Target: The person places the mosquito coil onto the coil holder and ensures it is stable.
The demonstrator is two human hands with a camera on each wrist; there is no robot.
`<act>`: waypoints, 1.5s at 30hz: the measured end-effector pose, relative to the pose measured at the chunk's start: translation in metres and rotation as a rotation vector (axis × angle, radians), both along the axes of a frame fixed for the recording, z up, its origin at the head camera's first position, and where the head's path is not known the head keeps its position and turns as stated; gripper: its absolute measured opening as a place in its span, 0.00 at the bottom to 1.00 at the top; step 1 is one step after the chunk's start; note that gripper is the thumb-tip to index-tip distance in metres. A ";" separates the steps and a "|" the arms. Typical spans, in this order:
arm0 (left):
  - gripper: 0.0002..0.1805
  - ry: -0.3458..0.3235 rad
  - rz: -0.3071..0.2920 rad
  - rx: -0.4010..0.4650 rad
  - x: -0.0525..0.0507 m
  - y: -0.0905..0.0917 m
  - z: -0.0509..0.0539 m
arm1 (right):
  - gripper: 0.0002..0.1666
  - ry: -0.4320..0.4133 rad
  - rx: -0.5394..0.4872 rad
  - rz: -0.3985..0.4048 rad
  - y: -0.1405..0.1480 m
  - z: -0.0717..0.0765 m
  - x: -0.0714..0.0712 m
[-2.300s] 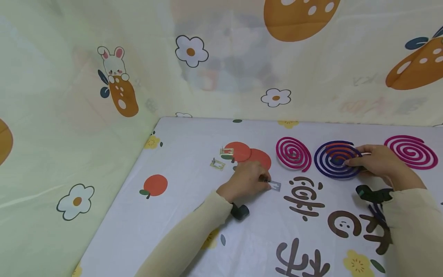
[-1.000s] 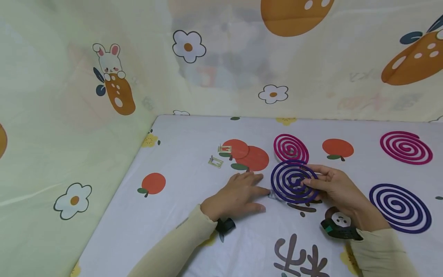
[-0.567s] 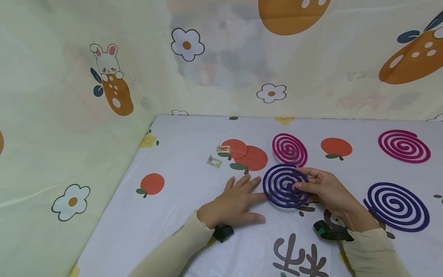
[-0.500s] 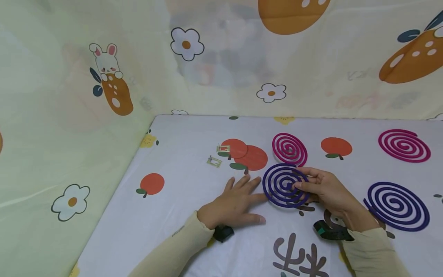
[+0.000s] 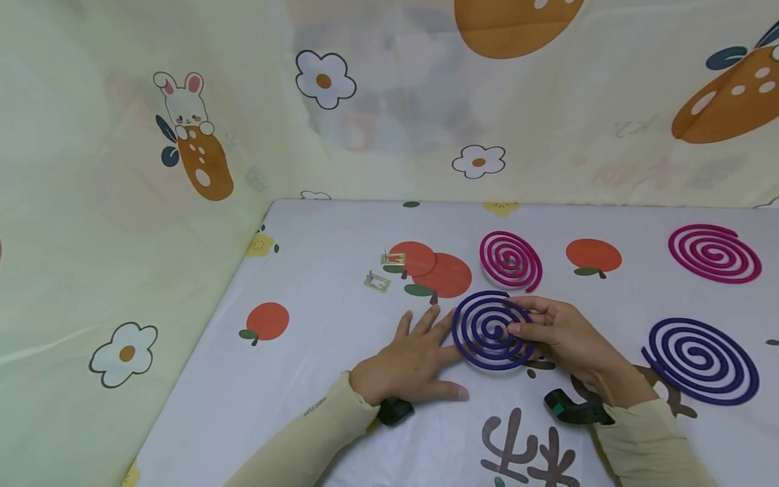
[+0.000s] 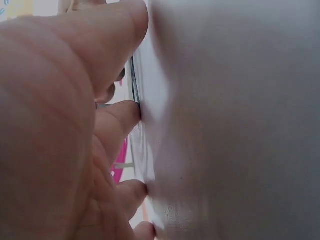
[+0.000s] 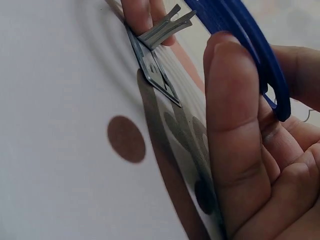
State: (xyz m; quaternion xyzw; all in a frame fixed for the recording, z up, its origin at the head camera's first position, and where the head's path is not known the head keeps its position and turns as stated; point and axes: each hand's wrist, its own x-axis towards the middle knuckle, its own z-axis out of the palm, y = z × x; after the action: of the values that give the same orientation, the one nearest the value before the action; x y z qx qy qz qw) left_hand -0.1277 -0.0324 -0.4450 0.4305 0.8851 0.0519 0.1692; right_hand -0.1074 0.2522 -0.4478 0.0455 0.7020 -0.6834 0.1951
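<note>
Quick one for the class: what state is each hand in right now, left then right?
Left hand: open, fingers spread on the white tablecloth.
Right hand: closed, holding a dark blue spiral coil.

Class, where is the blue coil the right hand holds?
The held coil is right of centre in the head view, overlapping part of the left hand, below the nearer pink coil.

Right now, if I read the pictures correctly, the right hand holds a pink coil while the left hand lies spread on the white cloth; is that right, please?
Not quite: the right hand holds a dark blue coil, not a pink one, as the head view shows. The left hand does lie spread on the white cloth.
</note>
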 end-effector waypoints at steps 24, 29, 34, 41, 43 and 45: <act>0.47 0.021 0.000 -0.052 0.004 0.004 -0.001 | 0.39 0.037 0.091 0.066 -0.011 0.000 -0.003; 0.48 0.050 -0.006 -0.036 0.005 0.004 -0.001 | 0.39 0.039 0.048 0.084 -0.010 -0.001 -0.002; 0.48 0.075 -0.002 -0.015 0.006 0.004 -0.002 | 0.40 0.039 0.039 0.109 -0.011 -0.002 -0.003; 0.48 0.061 0.006 -0.015 0.006 0.004 -0.001 | 0.42 0.056 0.049 0.142 -0.011 -0.002 -0.002; 0.49 0.055 0.010 -0.012 0.007 0.004 0.000 | 0.41 0.060 0.056 0.153 -0.011 -0.001 -0.002; 0.51 0.053 0.014 -0.010 0.007 0.004 0.000 | 0.41 0.062 0.064 0.161 -0.011 -0.001 -0.001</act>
State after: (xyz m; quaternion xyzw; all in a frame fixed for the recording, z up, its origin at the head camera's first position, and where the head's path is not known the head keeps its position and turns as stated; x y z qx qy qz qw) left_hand -0.1207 -0.0281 -0.4452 0.4244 0.8926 0.0373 0.1475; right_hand -0.1089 0.2412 -0.4488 -0.0261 0.7305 -0.6439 0.2263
